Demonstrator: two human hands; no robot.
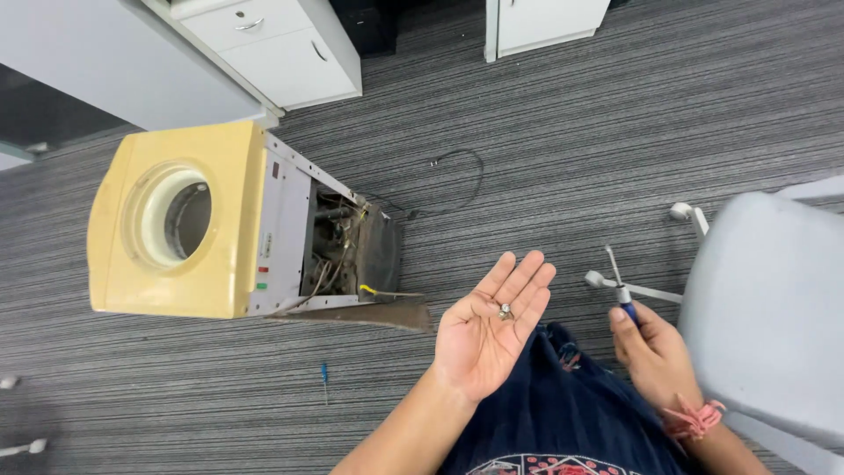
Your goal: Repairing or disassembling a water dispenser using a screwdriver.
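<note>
My left hand (488,327) is held flat, palm up, with its fingers together. A small metal screw (505,310) rests on the base of its fingers. My right hand (649,350) grips a screwdriver (620,286) with a blue handle, its metal shaft pointing up and away. A cream-yellow water dispenser (189,224) stands on the carpet to the left. Its top opening faces me and its side panel is off, showing wires and tubing inside.
A grey office chair (763,303) stands close on the right, its white base and castors beside my right hand. A small blue screwdriver (324,376) lies on the carpet. A black power cord (462,180) trails from the dispenser. White drawer cabinets (281,44) line the far side.
</note>
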